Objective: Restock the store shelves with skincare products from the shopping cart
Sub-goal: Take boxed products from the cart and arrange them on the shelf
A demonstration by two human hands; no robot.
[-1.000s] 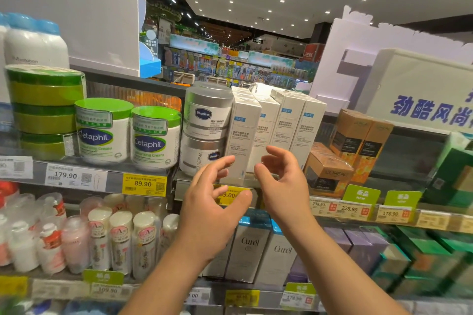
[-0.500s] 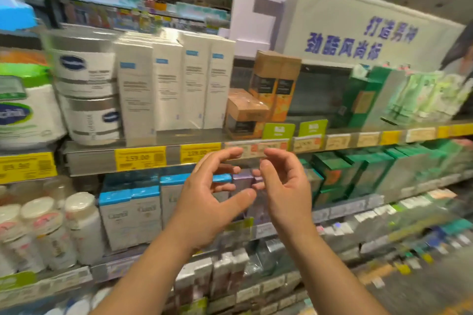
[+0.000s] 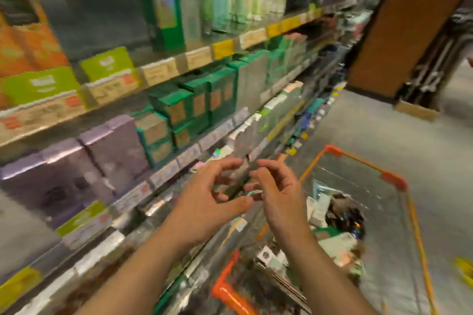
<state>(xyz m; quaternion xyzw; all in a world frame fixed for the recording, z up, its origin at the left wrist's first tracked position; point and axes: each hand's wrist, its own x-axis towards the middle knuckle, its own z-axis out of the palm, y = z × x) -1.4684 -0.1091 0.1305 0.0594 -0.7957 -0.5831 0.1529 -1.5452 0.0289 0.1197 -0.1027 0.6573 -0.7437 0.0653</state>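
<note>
The view is blurred by motion. My left hand (image 3: 204,199) and my right hand (image 3: 277,190) hover side by side in front of the shelves, fingers loosely curled, holding nothing. Just right of them and lower stands the shopping cart (image 3: 394,179) with orange trim. Inside it lie several skincare boxes (image 3: 335,240), white and green ones among them. On the shelves to the left stand purple boxes (image 3: 76,163) and green boxes (image 3: 194,107).
Shelf edges (image 3: 163,74) carry yellow and green price tags and run off to the upper right. Orange boxes (image 3: 25,46) stand at the far left. A brown pillar (image 3: 399,28) rises at the back right. Grey floor (image 3: 384,130) stretches beyond the cart.
The view has swung right and down, from the upper shelves with jars and white boxes to the lower shelves and the cart. Both hands stayed close together and empty.
</note>
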